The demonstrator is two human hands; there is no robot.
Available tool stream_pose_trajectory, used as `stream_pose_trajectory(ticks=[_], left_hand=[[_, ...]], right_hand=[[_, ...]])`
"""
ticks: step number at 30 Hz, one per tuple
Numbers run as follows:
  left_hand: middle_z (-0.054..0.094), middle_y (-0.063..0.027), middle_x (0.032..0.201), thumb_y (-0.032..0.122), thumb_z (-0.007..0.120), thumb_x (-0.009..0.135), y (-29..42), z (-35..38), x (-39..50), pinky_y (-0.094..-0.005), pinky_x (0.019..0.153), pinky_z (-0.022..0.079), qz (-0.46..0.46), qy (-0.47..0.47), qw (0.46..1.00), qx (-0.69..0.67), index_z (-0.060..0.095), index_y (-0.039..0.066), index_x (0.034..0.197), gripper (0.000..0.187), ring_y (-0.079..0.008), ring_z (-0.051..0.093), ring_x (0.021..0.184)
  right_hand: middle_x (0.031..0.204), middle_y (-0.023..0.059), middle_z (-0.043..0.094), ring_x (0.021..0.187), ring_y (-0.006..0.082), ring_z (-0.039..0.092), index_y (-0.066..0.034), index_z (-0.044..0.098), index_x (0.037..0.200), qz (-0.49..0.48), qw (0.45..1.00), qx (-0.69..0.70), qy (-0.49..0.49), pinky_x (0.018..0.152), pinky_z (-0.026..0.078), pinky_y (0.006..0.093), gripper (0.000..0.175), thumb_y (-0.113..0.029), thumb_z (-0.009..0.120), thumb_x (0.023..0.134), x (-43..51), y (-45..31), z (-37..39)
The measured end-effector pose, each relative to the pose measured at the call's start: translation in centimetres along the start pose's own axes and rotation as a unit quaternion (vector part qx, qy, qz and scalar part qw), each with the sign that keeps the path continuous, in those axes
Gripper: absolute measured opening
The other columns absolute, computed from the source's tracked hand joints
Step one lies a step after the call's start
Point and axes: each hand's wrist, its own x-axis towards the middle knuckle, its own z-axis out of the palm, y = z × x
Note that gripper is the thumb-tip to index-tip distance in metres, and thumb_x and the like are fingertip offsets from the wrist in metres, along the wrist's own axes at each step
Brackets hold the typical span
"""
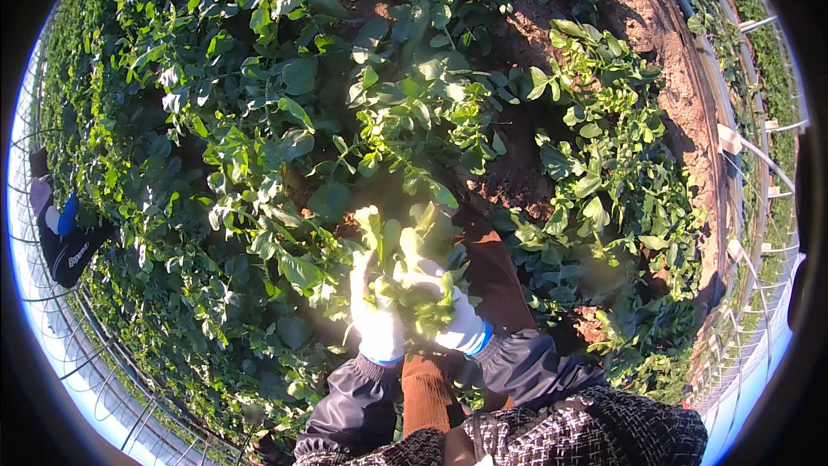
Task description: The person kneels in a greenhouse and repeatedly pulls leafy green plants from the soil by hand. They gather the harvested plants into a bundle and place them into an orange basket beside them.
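Note:
Both my hands wear white gloves with blue cuffs, close together low in the middle of the view. My left hand (376, 317) is at the left side of a bunch of pale green leaves (420, 294), with its fingers pointing up. My right hand (456, 314) is closed around the bunch from the right. Glare washes out part of the gloves, so the left fingers' exact hold on the leaves is hard to see. Leafy green plants (414, 110) stand just beyond the hands.
Dense leafy rows (213, 175) fill the left. Bare soil (686, 116) runs along the right, beside long rails and pipes (718, 90). Another person (68, 239) bends among the plants at far left. My brown trousered leg (427, 395) is below the hands.

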Motion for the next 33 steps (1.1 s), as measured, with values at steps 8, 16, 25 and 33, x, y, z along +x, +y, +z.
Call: stream_pose_trajectory(ticks=[8, 16, 25, 33], left_hand=[[0.026, -0.0146, 0.138, 0.041, 0.049, 0.085, 6.1, 2.4, -1.1, -0.0359, 0.101, 0.028, 0.0, -0.162, 0.976, -0.148, 0.016, 0.002, 0.136, 0.073, -0.0254, 0.031, 0.124], [0.031, -0.0239, 0.131, 0.049, 0.045, 0.082, 7.5, 5.2, -0.5, -0.0361, 0.097, 0.03, 0.047, -0.167, 0.929, 0.327, 0.013, 0.004, 0.138, 0.079, -0.0294, 0.038, 0.117], [0.045, -0.0168, 0.125, 0.011, 0.048, 0.087, 3.2, 5.7, 1.4, -0.0302, 0.099, 0.031, -0.084, -0.159, 0.98, 0.086, 0.033, -0.002, 0.129, 0.046, -0.0215, 0.042, 0.118], [0.054, -0.0161, 0.116, 0.015, 0.057, 0.082, -4.2, 4.2, 3.7, -0.028, 0.089, 0.042, -0.113, -0.123, 0.92, 0.354, 0.045, -0.003, 0.119, 0.042, -0.0213, 0.054, 0.106]], right_hand=[[0.139, 0.0083, 0.025, 0.121, 0.0157, 0.033, -0.0075, 0.001, 0.14, -0.113, 0.87, -0.45, -0.166, 0.097, 0.032, 0.0292, 0.109, -0.007, 0.076, 0.06, -3.5, -1.7, 2.1], [0.11, 0.0088, 0.057, 0.099, 0.0139, 0.054, -0.0009, 0.044, 0.119, -0.105, 0.884, -0.454, -0.031, 0.089, 0.042, 0.0286, 0.06, -0.013, 0.072, 0.067, -1.9, -6.1, 4.4], [0.093, 0.0113, 0.056, 0.085, 0.0294, 0.053, -0.0047, 0.055, 0.106, -0.198, 0.115, -0.972, 0.059, 0.077, 0.042, 0.0382, 0.033, -0.012, 0.053, 0.074, -17.2, -37.7, 8.3], [0.121, 0.0141, 0.047, 0.108, 0.0274, 0.049, -0.0136, 0.035, 0.131, -0.004, -0.26, -0.753, 0.605, 0.093, 0.037, 0.0386, 0.062, -0.01, 0.058, 0.073, -35.2, -64.0, 10.5]])
